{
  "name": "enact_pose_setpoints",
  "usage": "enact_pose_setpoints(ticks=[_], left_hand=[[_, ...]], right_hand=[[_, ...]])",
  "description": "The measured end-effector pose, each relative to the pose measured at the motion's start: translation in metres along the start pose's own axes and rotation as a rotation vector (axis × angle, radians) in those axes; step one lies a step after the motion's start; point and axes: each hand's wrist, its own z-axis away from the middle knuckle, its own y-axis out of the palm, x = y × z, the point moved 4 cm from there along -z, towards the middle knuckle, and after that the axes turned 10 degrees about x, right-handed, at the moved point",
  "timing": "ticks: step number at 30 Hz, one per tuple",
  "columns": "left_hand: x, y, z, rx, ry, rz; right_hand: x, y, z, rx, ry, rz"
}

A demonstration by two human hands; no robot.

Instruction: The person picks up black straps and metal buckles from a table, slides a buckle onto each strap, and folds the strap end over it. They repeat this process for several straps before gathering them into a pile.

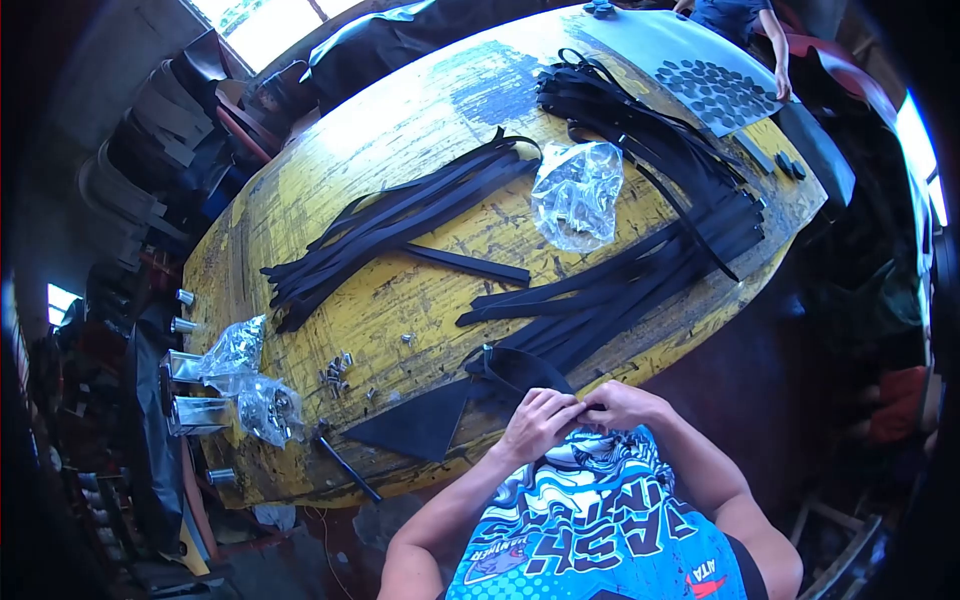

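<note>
Close to my body, at the table's near edge, my left hand (541,422) and my right hand (618,405) meet with fingers closed on the end of a black strap (522,368). The strap curves up from my fingers onto the yellow table (380,310). Which fingers bear on it is partly hidden. Left of my hands lies a flat black triangular piece (415,425). Long black straps (640,290) spread beyond my hands, and another bundle of black straps (400,215) lies farther left.
Small metal pieces (338,374) and a dark rod (348,468) lie at the left. Plastic bags (268,408) and metal cylinders (220,476) line the left edge. A clear bag (577,195) sits mid-table. Another person's arm (776,50) reaches over dark discs (715,90) at the far right.
</note>
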Motion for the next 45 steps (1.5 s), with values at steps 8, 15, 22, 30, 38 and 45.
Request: enact_pose_setpoints(ticks=[8, 15, 22, 30, 38, 45], left_hand=[[-0.001, 0.009, 0.018, -0.117, 0.033, -0.029], [-0.003, 0.029, 0.034, -0.118, 0.008, 0.010], [-0.016, 0.027, -0.011, -0.082, -0.142, -0.024], [-0.010, 0.017, -0.048, -0.055, -0.282, 0.105], [-0.013, 0.016, -0.077, -0.144, -0.349, 0.224], [-0.020, 0.022, -0.089, -0.166, -0.402, 0.248]], right_hand=[[0.012, 0.006, 0.007, -0.059, -0.079, 0.177], [0.006, 0.003, 0.020, 0.080, -0.008, 0.225], [0.002, -0.015, 0.033, -0.010, 0.085, 0.560], [0.019, -0.048, 0.056, -0.145, -0.014, 0.706], [0.026, -0.073, 0.077, -0.215, -0.070, 0.744], [0.020, -0.079, 0.091, -0.280, -0.188, 0.692]])
